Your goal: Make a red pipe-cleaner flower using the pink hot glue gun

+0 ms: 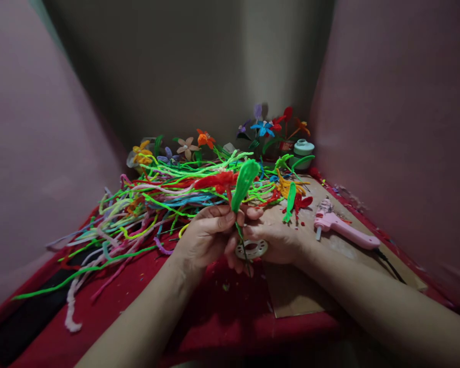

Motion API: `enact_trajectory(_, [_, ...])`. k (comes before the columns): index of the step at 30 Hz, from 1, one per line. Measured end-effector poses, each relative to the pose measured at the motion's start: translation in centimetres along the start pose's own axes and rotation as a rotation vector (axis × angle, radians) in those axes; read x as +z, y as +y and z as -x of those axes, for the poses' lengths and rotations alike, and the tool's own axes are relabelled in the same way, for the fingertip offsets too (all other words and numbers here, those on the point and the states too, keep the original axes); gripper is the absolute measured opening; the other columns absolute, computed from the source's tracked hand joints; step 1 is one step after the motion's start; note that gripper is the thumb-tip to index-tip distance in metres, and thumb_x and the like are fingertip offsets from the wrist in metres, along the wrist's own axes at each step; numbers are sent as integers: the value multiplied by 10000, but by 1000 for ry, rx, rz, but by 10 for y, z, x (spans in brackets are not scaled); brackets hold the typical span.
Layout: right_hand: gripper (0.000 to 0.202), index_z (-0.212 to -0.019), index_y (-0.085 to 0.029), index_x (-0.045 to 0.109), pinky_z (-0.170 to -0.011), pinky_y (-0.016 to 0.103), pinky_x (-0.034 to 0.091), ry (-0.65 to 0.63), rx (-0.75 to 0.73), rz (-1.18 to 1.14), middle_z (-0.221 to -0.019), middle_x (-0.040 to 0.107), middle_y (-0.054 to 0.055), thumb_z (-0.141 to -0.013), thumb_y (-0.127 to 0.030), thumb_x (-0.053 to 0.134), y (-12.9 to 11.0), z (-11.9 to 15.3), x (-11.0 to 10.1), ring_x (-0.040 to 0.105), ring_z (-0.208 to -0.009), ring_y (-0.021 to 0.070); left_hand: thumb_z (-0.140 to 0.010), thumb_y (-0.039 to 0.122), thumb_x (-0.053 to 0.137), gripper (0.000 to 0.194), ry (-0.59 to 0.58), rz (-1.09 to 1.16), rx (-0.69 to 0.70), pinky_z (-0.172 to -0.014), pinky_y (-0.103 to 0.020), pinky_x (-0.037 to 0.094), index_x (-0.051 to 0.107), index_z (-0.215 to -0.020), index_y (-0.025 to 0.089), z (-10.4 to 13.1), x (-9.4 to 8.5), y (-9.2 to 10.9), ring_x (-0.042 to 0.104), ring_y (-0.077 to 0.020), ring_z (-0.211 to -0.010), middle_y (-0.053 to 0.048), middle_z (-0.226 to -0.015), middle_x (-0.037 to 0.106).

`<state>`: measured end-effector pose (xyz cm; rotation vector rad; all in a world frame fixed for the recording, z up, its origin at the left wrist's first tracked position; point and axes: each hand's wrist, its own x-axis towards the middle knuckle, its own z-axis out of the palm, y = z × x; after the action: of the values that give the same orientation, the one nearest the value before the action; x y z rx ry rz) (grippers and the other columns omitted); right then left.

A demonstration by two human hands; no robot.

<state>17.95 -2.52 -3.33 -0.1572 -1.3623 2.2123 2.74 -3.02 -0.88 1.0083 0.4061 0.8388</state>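
My left hand (pixel 207 232) pinches the stem of a pipe-cleaner flower between thumb and fingers. The flower has red petals (pixel 216 180), and a bright green leaf (pixel 246 180) stands upright beside them. Below the fingers the thin dark green stem (pixel 246 255) points downward. My right hand (pixel 272 239) is closed round a white plastic spool (pixel 262 249) with holes in its rim, its thumb close to the stem. Whether any tape runs from the spool to the stem I cannot make out. Both hands are nearly touching, above the table's front part.
A heap of coloured pipe cleaners (pixel 115 230) covers the left and middle of the red cloth (pixel 138 306). On the cardboard (pixel 302 301) at right lie a pink glue gun (pixel 345 230) and a loose green leaf (pixel 290 202). Finished flowers (pixel 262 128) and a mint-coloured jar (pixel 303 147) stand behind.
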Motion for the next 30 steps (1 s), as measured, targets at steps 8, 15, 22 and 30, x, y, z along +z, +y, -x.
enact_trajectory(8, [186, -699, -125, 610, -403, 195, 299, 329, -156, 173, -587, 570, 20, -746, -294, 549, 0, 1, -3, 462, -479, 89, -671, 316, 716, 288, 188, -74, 84, -447, -236, 465, 658, -871, 118, -6, 7, 0, 505, -99, -415, 17, -496, 539])
enact_trajectory(15, [235, -618, -134, 586, -422, 206, 267, 527, -143, 443, -567, 501, -14, -768, -300, 513, 0, -1, 8, 383, -455, 61, -590, 231, 766, 214, 390, -109, 50, -429, -226, 408, 657, -697, 81, -11, 9, -3, 456, -83, -402, 14, -468, 518])
enact_trajectory(22, [371, -732, -109, 631, -399, 199, 342, 409, 8, 418, -574, 556, 13, -818, -432, 469, -8, 3, 3, 458, -434, 73, -633, 309, 728, 242, 251, -77, -41, -447, -293, 436, 630, -640, 88, -9, 3, 4, 567, -194, -481, -20, -458, 517])
enact_trajectory(30, [368, -866, -116, 631, -396, 212, 415, 211, 111, 353, -592, 596, 31, -850, -421, 427, -6, 7, -9, 528, -467, 113, -647, 228, 722, 190, 254, 67, 11, -605, -271, 501, 609, -575, 93, -6, -4, 9, 618, -227, -849, -105, -838, 666])
